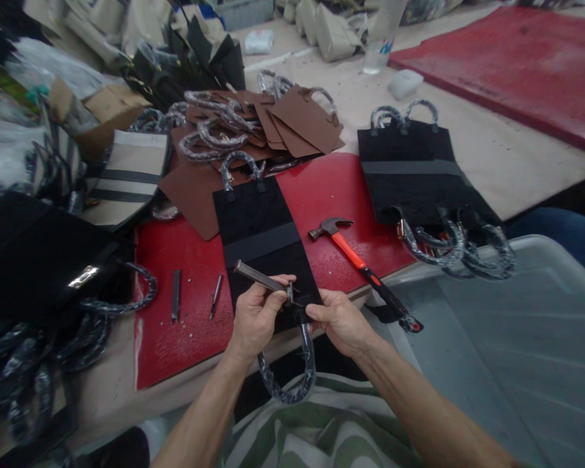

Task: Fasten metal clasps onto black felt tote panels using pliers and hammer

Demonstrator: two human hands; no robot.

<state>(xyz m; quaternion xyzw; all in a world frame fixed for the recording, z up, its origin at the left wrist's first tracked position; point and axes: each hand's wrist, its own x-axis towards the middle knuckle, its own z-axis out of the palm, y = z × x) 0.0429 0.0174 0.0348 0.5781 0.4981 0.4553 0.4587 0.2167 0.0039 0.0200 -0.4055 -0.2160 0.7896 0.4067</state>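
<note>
My left hand pinches a metal punch, a bar-like tool slanting up to the left, its lower end over the front part of a black bag panel. My right hand grips the panel's front right edge, thumb on top, beside the base of a plastic-wrapped handle. That handle hangs over the table edge toward me. Another wrapped handle stands at the panel's far end. A claw hammer with a red and black grip lies just right of the panel.
On the red mat lie a flat metal bar and a thin metal rod. Brown bag panels are heaped behind. Black bag panels lie right, above a grey plastic bin. Black bags crowd the left.
</note>
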